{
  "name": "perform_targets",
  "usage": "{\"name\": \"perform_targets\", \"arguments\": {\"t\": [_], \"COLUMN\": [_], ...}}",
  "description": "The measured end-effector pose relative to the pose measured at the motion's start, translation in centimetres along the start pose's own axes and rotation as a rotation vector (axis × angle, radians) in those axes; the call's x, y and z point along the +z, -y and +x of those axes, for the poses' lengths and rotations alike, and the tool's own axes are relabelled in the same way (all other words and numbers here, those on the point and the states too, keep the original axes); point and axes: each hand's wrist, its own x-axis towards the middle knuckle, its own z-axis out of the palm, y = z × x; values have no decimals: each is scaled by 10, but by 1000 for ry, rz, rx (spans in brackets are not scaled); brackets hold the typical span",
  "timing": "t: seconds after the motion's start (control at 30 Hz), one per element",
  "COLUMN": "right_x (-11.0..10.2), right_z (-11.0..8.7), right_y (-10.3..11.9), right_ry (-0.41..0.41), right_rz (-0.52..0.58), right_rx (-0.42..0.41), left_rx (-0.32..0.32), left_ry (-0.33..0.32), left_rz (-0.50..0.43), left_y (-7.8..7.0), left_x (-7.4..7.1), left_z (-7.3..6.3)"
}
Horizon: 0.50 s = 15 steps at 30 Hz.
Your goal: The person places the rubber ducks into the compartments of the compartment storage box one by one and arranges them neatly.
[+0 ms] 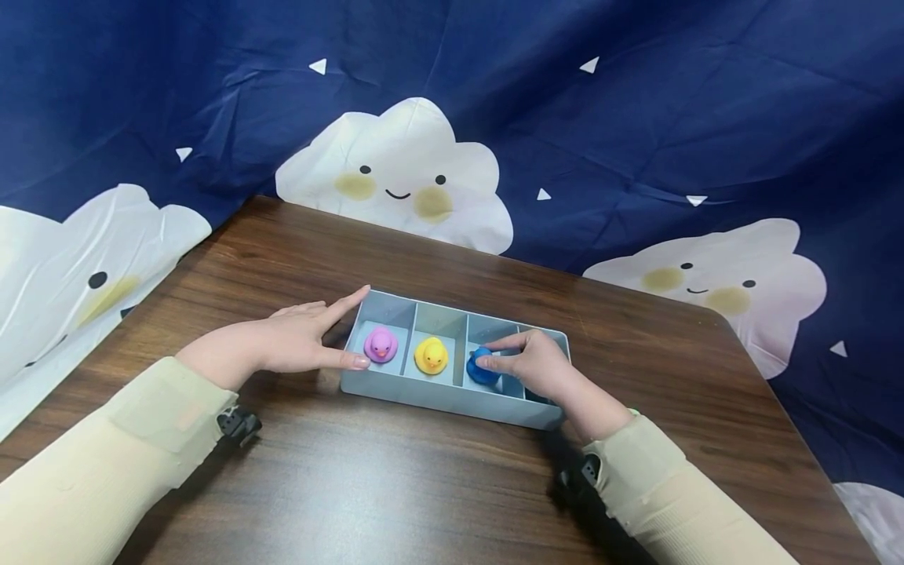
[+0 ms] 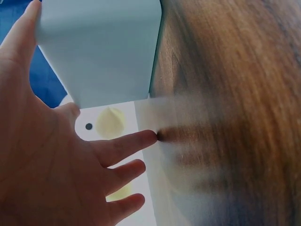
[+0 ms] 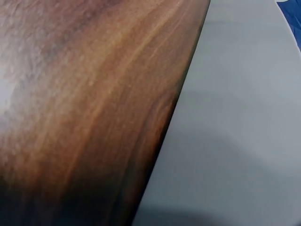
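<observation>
A pale blue-grey box (image 1: 445, 399) with a row of compartments stands on the table. My left hand (image 1: 289, 341) spans its left end, thumb at the front corner and index finger at the back corner. The left wrist view shows that hand (image 2: 47, 141) with fingers spread beside the box's end wall (image 2: 99, 52). My right hand (image 1: 540, 365) pinches a blue toy duck (image 1: 482, 367) between thumb and finger in the third compartment. A purple duck (image 1: 380, 345) sits in the leftmost compartment, a yellow duck (image 1: 431, 356) in the second. My right forearm and hand partly cover the rightmost compartment.
The box rests on a dark wood-grain table (image 1: 381, 486). Behind it hangs a navy cloth (image 1: 551, 102) printed with smiling clouds. In the right wrist view, the box's outer wall (image 3: 235, 117) fills the right side; the right hand is out of that view.
</observation>
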Motion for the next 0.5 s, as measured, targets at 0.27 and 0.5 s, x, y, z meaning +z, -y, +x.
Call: {"name": "perform_targets", "arguments": {"t": [0.27,0.5], "right_x": [-3,-4], "right_z": [0,-1], "right_y": [-3,-3], "right_ry": [47,9], "right_rz": [12,8], "right_rx": [-46,-55], "left_rx": [-1,-3], "left_ry": [2,6], "left_rz": [2,-5], "left_y": [0,0], "left_x": [0,0], "left_z": [0,0]}}
